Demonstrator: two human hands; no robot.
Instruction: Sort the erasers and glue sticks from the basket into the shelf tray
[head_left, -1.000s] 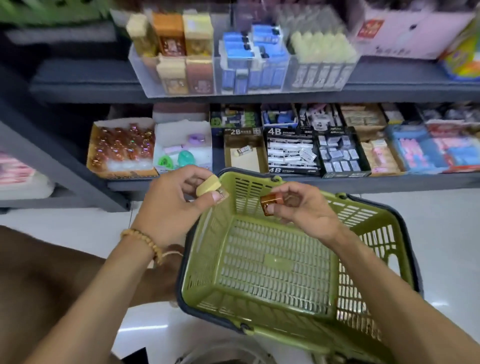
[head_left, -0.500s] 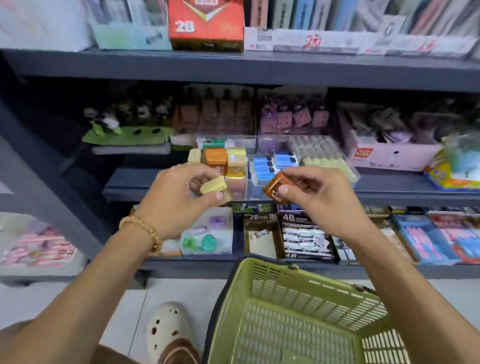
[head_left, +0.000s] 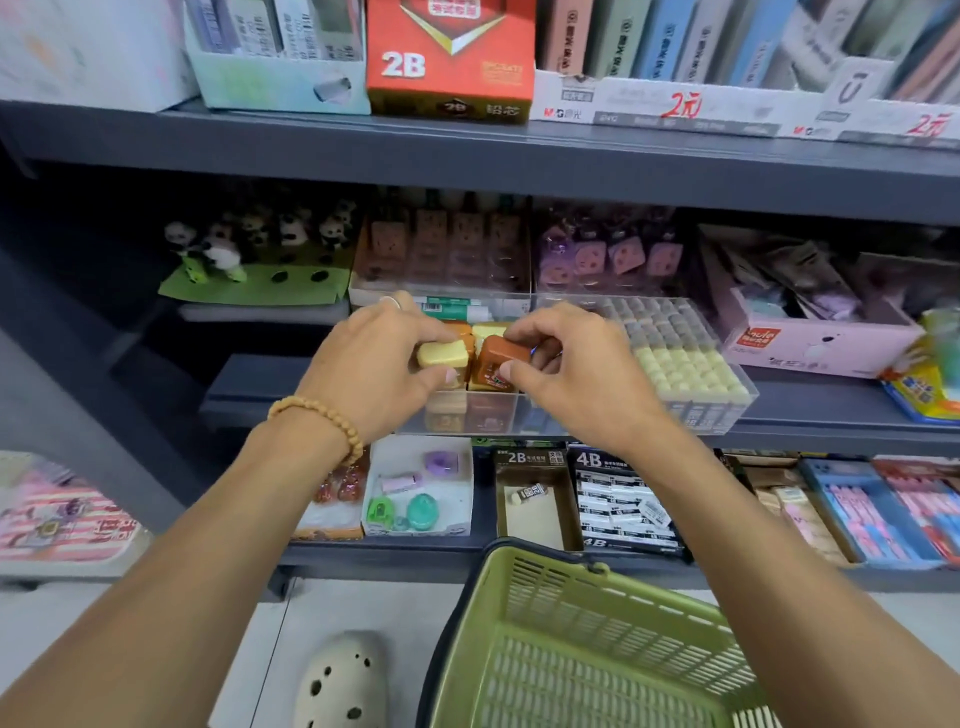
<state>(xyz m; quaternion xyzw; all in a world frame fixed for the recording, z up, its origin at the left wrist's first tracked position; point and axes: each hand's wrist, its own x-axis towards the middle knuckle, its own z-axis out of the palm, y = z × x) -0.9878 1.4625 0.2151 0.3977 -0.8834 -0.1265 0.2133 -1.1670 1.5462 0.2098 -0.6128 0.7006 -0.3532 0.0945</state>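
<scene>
My left hand (head_left: 376, 364) pinches a pale yellow eraser (head_left: 439, 354) over the clear shelf tray (head_left: 467, 413) on the middle shelf. My right hand (head_left: 576, 371) grips a brown eraser (head_left: 496, 364) right beside it, above the same tray compartment. Orange and yellow erasers sit stacked in the tray under both hands. Pale yellow glue sticks (head_left: 680, 364) fill the tray's right section. The green basket (head_left: 587, 644) stands below at the bottom right, and the part of it in view holds nothing.
A red 2B box (head_left: 449, 57) sits on the top shelf. The lower shelf holds a 4B eraser box (head_left: 623, 504), a 2B box (head_left: 530, 499) and a white box of sharpeners (head_left: 418, 488). A pink box (head_left: 810, 332) stands right of the tray. A beige clog (head_left: 340, 680) is on the floor.
Both hands rose from the basket to the middle shelf and moved forward over the clear tray, each still holding its eraser. The view tilted up toward the shelves.
</scene>
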